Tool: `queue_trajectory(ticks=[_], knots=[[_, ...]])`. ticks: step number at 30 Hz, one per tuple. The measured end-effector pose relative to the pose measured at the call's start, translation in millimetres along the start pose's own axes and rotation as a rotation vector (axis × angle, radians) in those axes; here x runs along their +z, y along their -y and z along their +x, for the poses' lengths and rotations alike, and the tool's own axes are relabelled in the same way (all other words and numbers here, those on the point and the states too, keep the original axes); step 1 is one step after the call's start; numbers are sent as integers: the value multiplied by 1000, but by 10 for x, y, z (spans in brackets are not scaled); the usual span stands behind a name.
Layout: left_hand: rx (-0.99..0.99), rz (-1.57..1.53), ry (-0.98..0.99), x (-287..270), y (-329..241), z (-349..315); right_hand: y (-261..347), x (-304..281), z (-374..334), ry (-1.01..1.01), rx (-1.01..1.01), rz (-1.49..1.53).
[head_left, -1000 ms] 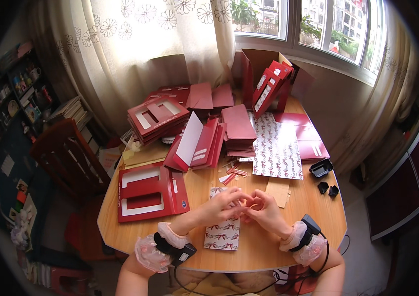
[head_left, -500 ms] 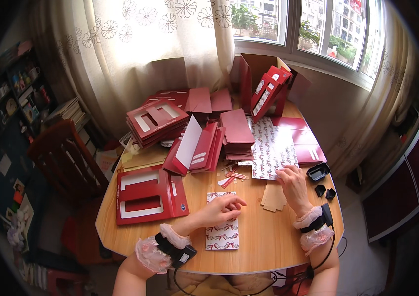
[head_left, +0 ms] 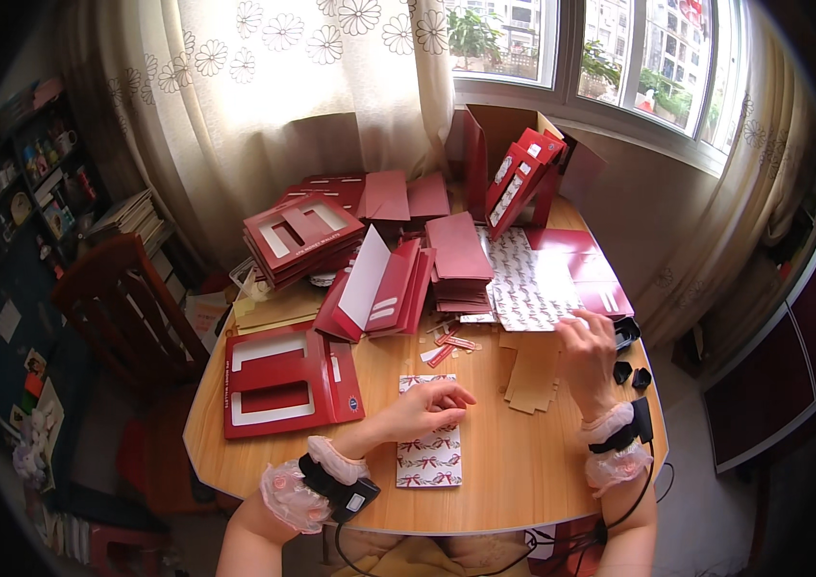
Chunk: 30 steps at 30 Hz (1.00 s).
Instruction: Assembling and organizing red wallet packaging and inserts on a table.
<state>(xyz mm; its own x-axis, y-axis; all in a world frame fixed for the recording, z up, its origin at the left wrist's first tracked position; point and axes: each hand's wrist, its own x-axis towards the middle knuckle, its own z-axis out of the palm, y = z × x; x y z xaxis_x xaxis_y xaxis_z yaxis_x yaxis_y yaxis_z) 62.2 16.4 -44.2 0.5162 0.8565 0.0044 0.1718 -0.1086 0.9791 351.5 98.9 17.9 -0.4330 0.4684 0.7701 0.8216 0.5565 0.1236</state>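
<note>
My left hand (head_left: 425, 408) rests across a folded white card (head_left: 429, 464) printed with red bows and green sprigs; its fingers are loosely stretched and hold nothing. At the near right corner of a larger sheet of patterned paper (head_left: 521, 288), my right hand (head_left: 591, 358) has its fingers bent and closed on the edge. The fingertips are partly hidden behind the hand. Below that sheet lie thin brown card pieces (head_left: 529, 377). Each wrist wears a black strapped device over a pink frilly cuff.
A red window-cut folder (head_left: 283, 380) lies left. Behind are stacked red folders (head_left: 302, 236), a standing open folder (head_left: 384, 288), a pile of red cards (head_left: 459, 260) and a red box (head_left: 523, 178). Small black plastic parts (head_left: 631, 375) and paper scraps (head_left: 446, 346) lie on the table.
My right hand has moved slightly right and away from me. The patterned sheet's near edge has shifted away with it, uncovering more brown card. My left hand stays on the small card.
</note>
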Motion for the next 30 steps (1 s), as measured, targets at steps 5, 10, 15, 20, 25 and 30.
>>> queue_trajectory(ticks=[5,10,15,20,25,30], knots=[[-14,-24,-9,16,-23,8,71,-387,114,-233,57,-52],[-90,-541,17,-119,59,-15,530,-619,4,-337,-229,65],[47,-1040,-113,-50,-130,-6,868,-474,-209,21,-583,165],[-66,-707,-196,-115,-241,-102,765,-379,-101,103,-355,467],[-67,-680,-195,-79,-273,-100,454,-331,12,140,294,764],[-72,-493,-266,-49,-351,-107,402,-225,-129,457,569,1507]])
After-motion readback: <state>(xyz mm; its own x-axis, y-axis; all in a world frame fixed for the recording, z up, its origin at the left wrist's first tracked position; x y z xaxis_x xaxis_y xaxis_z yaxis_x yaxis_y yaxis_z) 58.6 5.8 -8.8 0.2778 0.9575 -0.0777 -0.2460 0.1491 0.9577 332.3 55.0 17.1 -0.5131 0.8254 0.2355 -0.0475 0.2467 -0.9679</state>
